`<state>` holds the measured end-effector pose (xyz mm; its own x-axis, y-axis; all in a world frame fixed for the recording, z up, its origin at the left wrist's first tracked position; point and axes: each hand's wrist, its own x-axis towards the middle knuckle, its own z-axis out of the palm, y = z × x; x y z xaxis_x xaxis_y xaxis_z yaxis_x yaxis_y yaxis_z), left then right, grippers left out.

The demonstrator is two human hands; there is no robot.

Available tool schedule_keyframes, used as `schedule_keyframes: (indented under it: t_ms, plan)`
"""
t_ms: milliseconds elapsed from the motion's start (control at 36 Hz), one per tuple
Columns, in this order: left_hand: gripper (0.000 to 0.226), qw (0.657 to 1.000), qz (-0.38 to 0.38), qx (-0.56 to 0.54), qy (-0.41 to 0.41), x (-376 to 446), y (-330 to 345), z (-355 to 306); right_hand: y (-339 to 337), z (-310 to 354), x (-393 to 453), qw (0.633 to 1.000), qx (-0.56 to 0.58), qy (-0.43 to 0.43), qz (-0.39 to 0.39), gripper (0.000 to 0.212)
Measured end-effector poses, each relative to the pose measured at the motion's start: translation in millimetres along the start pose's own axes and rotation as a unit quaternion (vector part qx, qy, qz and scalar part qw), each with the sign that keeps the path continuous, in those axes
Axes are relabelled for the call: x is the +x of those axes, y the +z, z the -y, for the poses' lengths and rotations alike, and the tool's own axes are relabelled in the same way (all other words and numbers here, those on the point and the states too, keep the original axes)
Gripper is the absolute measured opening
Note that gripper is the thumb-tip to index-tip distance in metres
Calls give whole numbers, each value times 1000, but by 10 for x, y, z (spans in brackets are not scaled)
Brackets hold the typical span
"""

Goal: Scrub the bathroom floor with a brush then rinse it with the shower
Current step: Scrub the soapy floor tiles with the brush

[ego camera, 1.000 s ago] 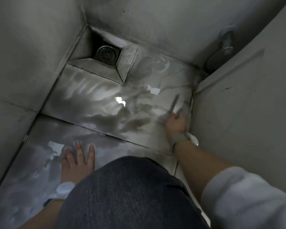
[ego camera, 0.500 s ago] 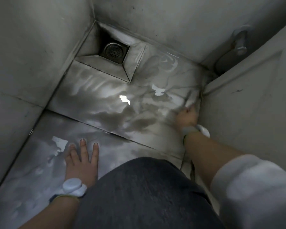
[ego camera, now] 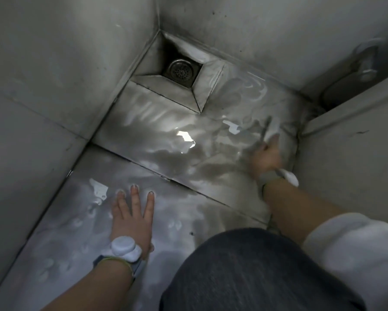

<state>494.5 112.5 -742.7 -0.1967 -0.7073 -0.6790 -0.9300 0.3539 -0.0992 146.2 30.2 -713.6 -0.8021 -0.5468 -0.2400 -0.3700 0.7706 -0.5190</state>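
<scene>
Since the earlier frames: right hand and brush shifted slightly back from the wall edge toward mid-tile; left hand unmoved.

Landmark: drain [ego camera: 181,72], far corner.

1. Left hand [ego camera: 131,217]: well short of the drain, nearest the viewer; flat on the wet floor [ego camera: 80,225], fingers straight and spread, holding nothing.
2. Floor between: filmed with grey, soapy water, streaked toward the drain.
3. Right hand [ego camera: 266,157]: right of the drain, near the side wall; blurred, fingers seemingly closed round the brush [ego camera: 266,129], its thin dark length pointing away from the viewer.

Progress, as judged: scrubbing underway, right-hand edge in hand; shower rinse not yet begun.
</scene>
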Motion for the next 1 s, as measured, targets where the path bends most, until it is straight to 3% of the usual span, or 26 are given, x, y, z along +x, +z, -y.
schedule_keyframes:
  t_ms: [111,194,250,333,389,472,556,611,694,806,861,917,1000]
  plan:
    - [140,1000,11,18,-8,-33,-73,-22,262,309,-240,989,-64,-98,93,55]
    - [127,1000,11,19,-10,-29,-95,-32,207,175,-503,988,-89,-121,42,54]
    - [121,1000,11,15,-12,-19,-78,-22,62,22,-513,995,-76,-70,-7,53]
    - [123,1000,9,16,-12,-10,-54,-7,-70,-226,-400,990,-63,110,-58,52]
    - [122,1000,6,15,-9,-6,-33,-11,27,-251,-449,988,-68,124,-62,54]
    - [133,1000,-3,17,-1,-4,-11,5,341,-5,-687,998,-57,-15,18,56]
    - [144,1000,-4,23,5,-29,-23,10,502,279,-822,977,-48,-157,138,54]
    - [144,1000,-6,27,9,-36,-43,15,460,349,-768,975,-38,-178,130,52]
    - [139,1000,-5,20,9,-31,-34,7,222,185,-580,993,-42,-104,44,52]
    - [135,1000,-9,14,11,-19,-12,17,-65,-274,-305,991,-61,102,-62,52]
    - [135,1000,-9,20,12,-38,-44,8,46,-281,-465,988,-65,116,-78,49]
    - [137,999,-6,32,12,-56,-84,7,325,-105,-827,996,-52,74,-23,50]
    - [137,999,-4,34,14,-84,-117,3,665,289,-1153,988,-32,-72,136,56]
